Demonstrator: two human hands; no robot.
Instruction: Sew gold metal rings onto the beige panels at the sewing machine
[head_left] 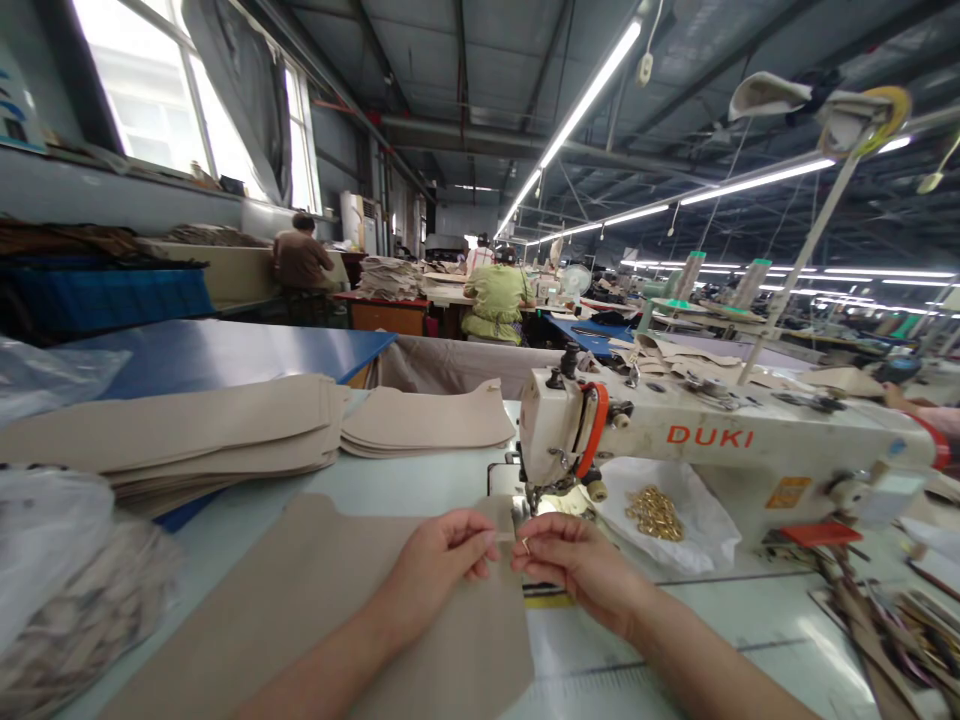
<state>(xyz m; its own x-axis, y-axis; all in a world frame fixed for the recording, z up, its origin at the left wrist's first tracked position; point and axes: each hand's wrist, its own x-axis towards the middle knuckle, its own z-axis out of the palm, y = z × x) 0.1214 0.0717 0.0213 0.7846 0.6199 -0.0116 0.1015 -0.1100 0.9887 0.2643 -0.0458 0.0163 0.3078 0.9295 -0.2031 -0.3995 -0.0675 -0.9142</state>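
Observation:
My left hand [459,545] is closed in a pinch in front of the sewing machine's needle area, above a large beige fabric panel [330,590]. A short, narrow beige strip [507,537] shows between my two hands, and the left fingertips are on its near end. Close by on the right, my right hand [566,555] is also pinched. A small gold metal piece [525,547] shows at its fingertips, partly hidden by the fingers. The panel lies flat on the table, its right edge beside the machine's presser foot [527,497].
The white sewing machine [712,430] spans the right side. Under its arm, a white plastic bag [709,520] holds gold metal pieces [655,513]. Stacks of cut panels [172,430] lie at left. Strips and tools [900,630] lie at right. A person [499,300] sits ahead.

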